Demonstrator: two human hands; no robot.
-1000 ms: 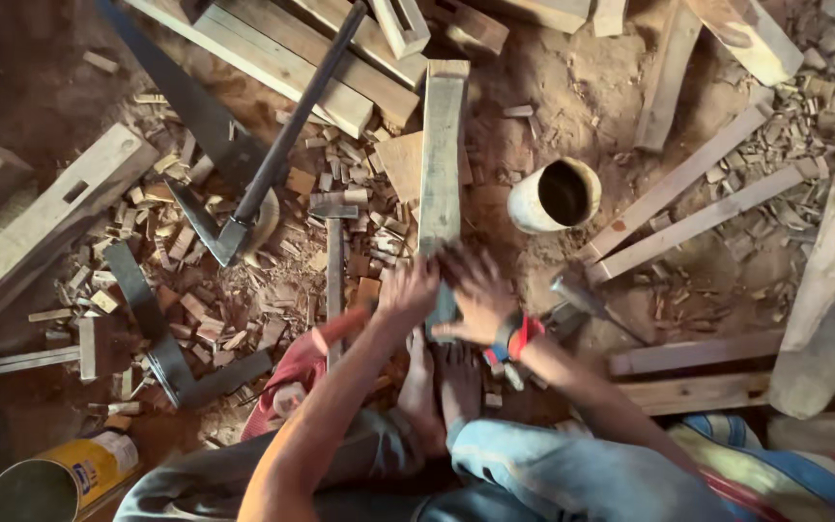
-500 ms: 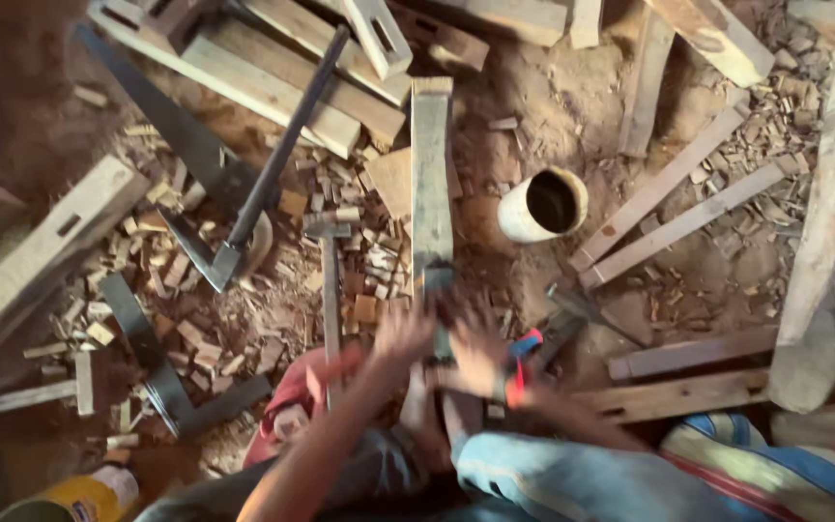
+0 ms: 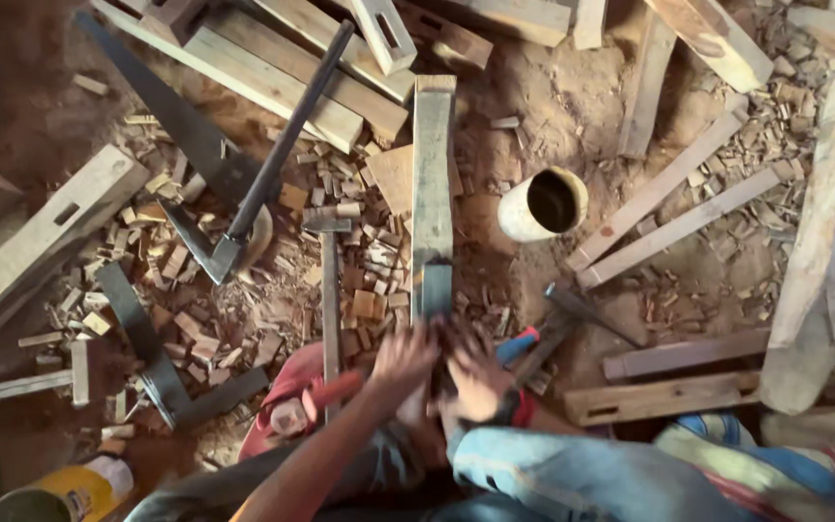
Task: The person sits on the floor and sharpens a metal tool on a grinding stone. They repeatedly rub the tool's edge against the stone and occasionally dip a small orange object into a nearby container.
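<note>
Plank (image 3: 433,193) lies lengthwise on the dirt floor (image 3: 572,87), its near end under both hands: left hand (image 3: 404,360) and right hand (image 3: 471,372) press down (whether each grip clenches, I cannot tell). Chips crowd its left edge; a cup (image 3: 541,205) stands empty just right.

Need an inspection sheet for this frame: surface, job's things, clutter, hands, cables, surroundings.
Surface: dirt floor, covered in sawdust.
Job's things: long plank lying lengthwise away from the person, near end under both hands.
Clutter: wood chips, hammer, adze, handsaw, steel square, white cup, loose battens.
Hands: left hand and right hand pressed on the plank; grip blurred.
Cables: nothing seen.
Surroundings: yellow can, mortised beams.
</note>
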